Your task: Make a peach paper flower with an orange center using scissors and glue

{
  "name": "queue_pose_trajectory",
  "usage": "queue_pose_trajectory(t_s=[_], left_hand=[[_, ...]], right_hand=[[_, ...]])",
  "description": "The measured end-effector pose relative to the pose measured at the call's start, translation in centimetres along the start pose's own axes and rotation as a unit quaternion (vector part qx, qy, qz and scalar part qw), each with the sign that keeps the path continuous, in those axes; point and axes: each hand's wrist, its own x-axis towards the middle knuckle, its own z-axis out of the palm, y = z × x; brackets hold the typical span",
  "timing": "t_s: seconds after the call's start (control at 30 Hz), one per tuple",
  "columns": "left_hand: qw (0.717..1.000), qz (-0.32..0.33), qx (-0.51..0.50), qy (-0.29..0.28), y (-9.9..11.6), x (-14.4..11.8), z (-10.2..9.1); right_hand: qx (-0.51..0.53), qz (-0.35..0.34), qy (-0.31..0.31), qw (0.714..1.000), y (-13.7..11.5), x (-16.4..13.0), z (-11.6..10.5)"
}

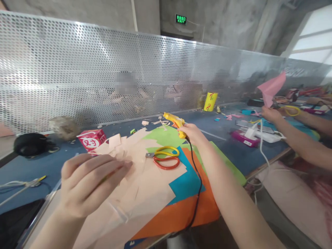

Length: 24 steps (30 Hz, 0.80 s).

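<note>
My right hand (191, 133) grips a yellow hot glue gun (173, 119), its nozzle pointing left toward the back of the table. A black cord (197, 180) runs from its handle down to the front edge. My left hand (90, 180) hovers over the pale pink sheets (145, 193), fingers bent and pressed together; whatever is between them is hidden. Scissors (166, 158) with one yellow and one red handle lie on the sheets between my hands, blades partly covered by pale pieces. Blue (181, 183), orange (166, 221) and green sheets (167, 135) lie around and under them.
A perforated metal screen (103, 76) runs along the back. To the left are a red box (92, 140), a black round object (32, 144) and cables. On the right, a co-worker's hand (271, 113) holds a pink sheet (273, 88) near power strips (245, 138). A yellow cylinder (210, 101) stands behind.
</note>
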Motion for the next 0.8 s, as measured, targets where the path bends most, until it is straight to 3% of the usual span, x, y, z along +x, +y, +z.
queue_pose_trajectory(t_s=[0.1, 0.17, 0.3, 0.37, 0.43, 0.57, 0.7, 0.8], left_hand=[[0.996, 0.079, 0.034, 0.034, -0.4, 0.4, -0.2], [0.99, 0.129, 0.053, 0.019, -0.7, 0.8, -0.3], [0.985, 0.149, 0.086, -0.017, -0.9, 1.3, -0.4], [0.984, 0.156, 0.083, -0.024, -0.9, 1.2, -0.3], [0.986, 0.147, 0.067, -0.028, -0.8, 0.9, -0.2], [0.995, 0.09, -0.007, -0.037, -0.5, 0.5, -0.1], [0.995, 0.085, -0.024, -0.049, -0.4, 0.5, -0.2], [0.996, 0.077, -0.02, -0.052, -0.4, 0.6, -0.2]], right_hand=[[0.132, -0.027, -0.073, 0.988, -1.1, -1.3, 0.5], [0.194, -0.041, -0.105, 0.974, -2.0, -2.7, 0.8], [0.32, -0.04, -0.174, 0.93, -3.1, -5.1, 1.1], [0.327, -0.045, -0.185, 0.926, -3.2, -5.8, 1.3], [0.277, -0.074, -0.173, 0.942, -3.1, -6.1, 1.5], [0.083, -0.185, -0.085, 0.975, -2.9, -6.7, 2.1], [-0.059, -0.356, -0.004, 0.933, -2.5, -7.0, 2.2], [-0.137, -0.425, 0.046, 0.894, -2.2, -6.8, 1.9]])
